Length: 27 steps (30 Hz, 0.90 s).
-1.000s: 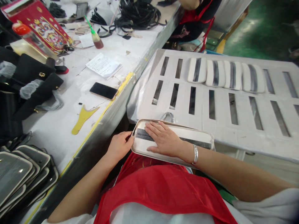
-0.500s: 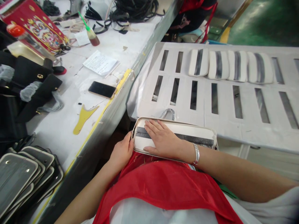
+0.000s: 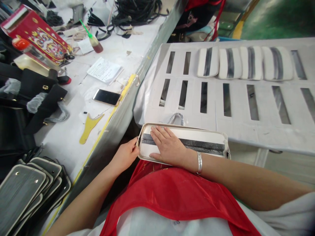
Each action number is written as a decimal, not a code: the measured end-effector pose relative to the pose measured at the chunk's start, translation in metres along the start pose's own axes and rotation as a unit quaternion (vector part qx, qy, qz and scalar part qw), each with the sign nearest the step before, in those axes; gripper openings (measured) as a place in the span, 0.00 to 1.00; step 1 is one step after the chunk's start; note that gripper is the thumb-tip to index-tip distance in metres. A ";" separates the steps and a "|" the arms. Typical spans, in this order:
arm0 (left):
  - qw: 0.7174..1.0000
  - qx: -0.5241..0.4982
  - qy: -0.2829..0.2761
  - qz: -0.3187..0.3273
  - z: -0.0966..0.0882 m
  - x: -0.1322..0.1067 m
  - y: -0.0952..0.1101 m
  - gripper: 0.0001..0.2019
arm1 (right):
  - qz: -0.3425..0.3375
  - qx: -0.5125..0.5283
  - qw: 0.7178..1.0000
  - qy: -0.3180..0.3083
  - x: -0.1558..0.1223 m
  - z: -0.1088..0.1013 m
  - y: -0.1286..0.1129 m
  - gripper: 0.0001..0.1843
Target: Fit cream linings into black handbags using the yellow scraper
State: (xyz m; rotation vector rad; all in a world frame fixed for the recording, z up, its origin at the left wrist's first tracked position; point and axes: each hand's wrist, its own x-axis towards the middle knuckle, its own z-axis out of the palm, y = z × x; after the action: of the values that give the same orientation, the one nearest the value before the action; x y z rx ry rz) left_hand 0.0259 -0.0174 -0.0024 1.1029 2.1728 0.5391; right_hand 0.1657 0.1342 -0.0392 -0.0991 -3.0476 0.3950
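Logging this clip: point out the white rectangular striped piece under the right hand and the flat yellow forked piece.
White rectangular striped piece [image 3: 201,146]: head view, dark stripe.
Flat yellow forked piece [image 3: 89,127]: head view, middle.

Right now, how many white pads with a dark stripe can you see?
5: four pads in a row on the slotted table, and one striped pad under the right hand. Others may be hidden.

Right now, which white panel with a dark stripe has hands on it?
The panel against the red apron: the right hand lies on it, the left hand at its end. Four others lie untouched on the slotted board.
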 end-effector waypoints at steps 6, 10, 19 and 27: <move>0.999 -0.038 -0.010 -0.001 0.001 -0.003 -0.001 0.20 | -0.001 0.011 1.000 0.016 -0.001 0.002 0.002 0.45; 1.000 -0.015 0.003 -0.004 0.001 -0.005 0.005 0.19 | 0.001 0.013 1.000 0.012 -0.002 -0.001 0.002 0.45; 0.998 -0.037 0.047 -0.003 0.003 -0.002 0.003 0.18 | 0.010 0.002 1.000 0.008 0.000 0.000 -0.004 0.46; 0.979 -0.192 0.030 -0.058 -0.001 0.003 -0.005 0.25 | 0.006 -0.001 1.000 0.016 -0.002 0.002 -0.003 0.46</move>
State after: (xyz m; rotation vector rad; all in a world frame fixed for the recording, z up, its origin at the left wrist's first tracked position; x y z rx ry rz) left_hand 0.0209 -0.0181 -0.0054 0.7548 2.0524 0.9022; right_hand 0.1673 0.1306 -0.0408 -0.1224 -3.0176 0.3873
